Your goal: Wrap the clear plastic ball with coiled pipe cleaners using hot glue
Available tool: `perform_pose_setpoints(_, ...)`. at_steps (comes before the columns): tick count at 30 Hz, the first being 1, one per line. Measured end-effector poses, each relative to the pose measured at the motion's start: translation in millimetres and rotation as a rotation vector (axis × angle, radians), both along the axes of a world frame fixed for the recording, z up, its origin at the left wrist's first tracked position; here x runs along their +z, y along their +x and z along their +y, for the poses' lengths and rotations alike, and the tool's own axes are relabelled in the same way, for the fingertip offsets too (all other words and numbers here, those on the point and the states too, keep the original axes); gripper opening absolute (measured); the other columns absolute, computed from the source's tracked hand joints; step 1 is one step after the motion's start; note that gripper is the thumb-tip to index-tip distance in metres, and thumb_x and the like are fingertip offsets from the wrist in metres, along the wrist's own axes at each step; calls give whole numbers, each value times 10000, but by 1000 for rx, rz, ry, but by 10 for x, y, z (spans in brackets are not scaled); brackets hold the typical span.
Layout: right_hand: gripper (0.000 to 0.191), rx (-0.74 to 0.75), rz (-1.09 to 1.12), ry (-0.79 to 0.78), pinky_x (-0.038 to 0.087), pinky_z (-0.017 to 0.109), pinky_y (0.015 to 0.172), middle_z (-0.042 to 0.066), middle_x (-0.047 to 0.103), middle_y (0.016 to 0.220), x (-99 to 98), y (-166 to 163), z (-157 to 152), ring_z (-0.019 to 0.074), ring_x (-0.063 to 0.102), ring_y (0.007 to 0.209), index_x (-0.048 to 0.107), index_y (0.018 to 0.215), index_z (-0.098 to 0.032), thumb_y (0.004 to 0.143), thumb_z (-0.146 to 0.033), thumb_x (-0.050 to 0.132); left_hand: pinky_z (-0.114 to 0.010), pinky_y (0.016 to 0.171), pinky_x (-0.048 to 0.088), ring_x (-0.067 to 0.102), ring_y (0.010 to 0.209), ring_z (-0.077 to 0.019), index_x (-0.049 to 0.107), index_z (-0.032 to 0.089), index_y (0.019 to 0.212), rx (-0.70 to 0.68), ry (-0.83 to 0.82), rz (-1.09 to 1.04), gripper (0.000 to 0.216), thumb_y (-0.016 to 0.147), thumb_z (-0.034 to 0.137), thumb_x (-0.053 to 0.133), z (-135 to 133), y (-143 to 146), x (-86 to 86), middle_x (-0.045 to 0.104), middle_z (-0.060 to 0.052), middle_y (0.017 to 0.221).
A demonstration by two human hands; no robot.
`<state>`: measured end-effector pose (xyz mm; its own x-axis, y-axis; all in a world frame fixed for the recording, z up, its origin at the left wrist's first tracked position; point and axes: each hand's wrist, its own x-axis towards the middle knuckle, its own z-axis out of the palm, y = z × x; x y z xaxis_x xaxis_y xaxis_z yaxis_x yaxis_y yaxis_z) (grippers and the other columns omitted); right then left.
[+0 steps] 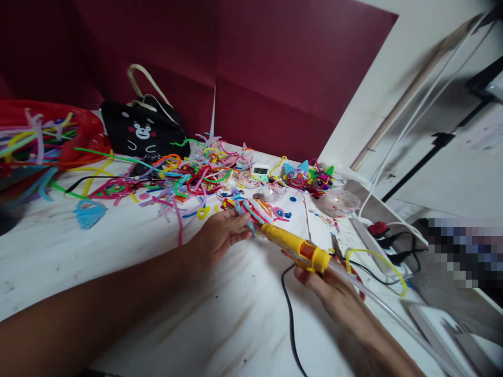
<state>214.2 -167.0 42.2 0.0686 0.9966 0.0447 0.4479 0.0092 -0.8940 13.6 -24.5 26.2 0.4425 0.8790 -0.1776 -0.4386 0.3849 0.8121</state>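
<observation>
My right hand (330, 283) is wrapped round a yellow hot glue gun (294, 245), with a long clear glue stick (389, 309) sticking out of its back end. The gun's tip points left and meets, or nearly meets, a small bundle of colourful pipe cleaners (257, 210) in blue, red and orange. That bundle is pinched in my left hand (223, 233); the fingers partly hide it. Whether glue is coming out cannot be made out. A black cord (291, 319) runs below the gun.
Loose pipe cleaners (196, 173) lie heaped behind my hands, near a red bag (88, 131) and black tote (137, 128). A small digital timer (260, 170), two fuzzy animal heads (308, 178) and a clear plastic bowl (341, 203) stand farther back. At right lies a power strip (379, 246).
</observation>
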Motion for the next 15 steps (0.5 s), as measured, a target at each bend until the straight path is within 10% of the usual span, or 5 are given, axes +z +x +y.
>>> perform_pose_setpoints(15, 272, 17, -96, 34, 486, 348, 809, 33, 643, 896, -77, 10, -17, 249, 605, 954, 634, 947, -236, 924, -486, 529, -164, 542, 579, 642, 675, -91, 718, 114, 858, -23, 9, 5, 92, 855, 53, 649, -63, 23, 38, 717, -46, 889)
